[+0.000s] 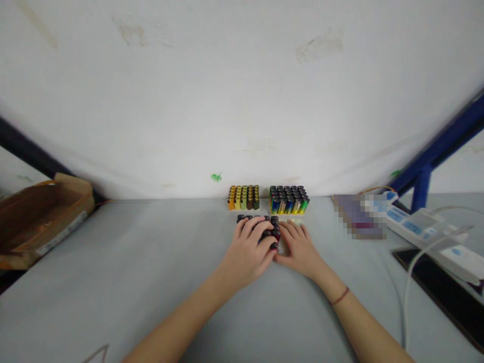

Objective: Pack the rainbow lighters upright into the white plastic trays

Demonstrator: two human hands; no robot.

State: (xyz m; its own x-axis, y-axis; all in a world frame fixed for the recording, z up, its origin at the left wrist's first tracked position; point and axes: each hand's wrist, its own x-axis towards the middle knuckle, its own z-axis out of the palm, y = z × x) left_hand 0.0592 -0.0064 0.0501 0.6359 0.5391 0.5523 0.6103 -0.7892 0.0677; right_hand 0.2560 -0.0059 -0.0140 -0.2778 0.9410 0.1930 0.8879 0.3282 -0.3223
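My left hand is curled over the top of a block of small black-topped cylinders, its fingers and thumb wrapped round them. That block stands on the grey table, partly hidden by the hand; I cannot tell whether the cylinders are batteries or lighters. Close against its right side rests my right hand, fingers stretched out and thumb apart, fingertips near the block. Behind them stand a yellow, orange and dark block of cylinders and a block of multicoloured, black-topped cylinders, both in tight rows by the wall.
An open cardboard box sits at the left edge. On the right are a blurred-out flat item, a white power strip, a dark flat panel and a white cable. A white wall closes off the back.
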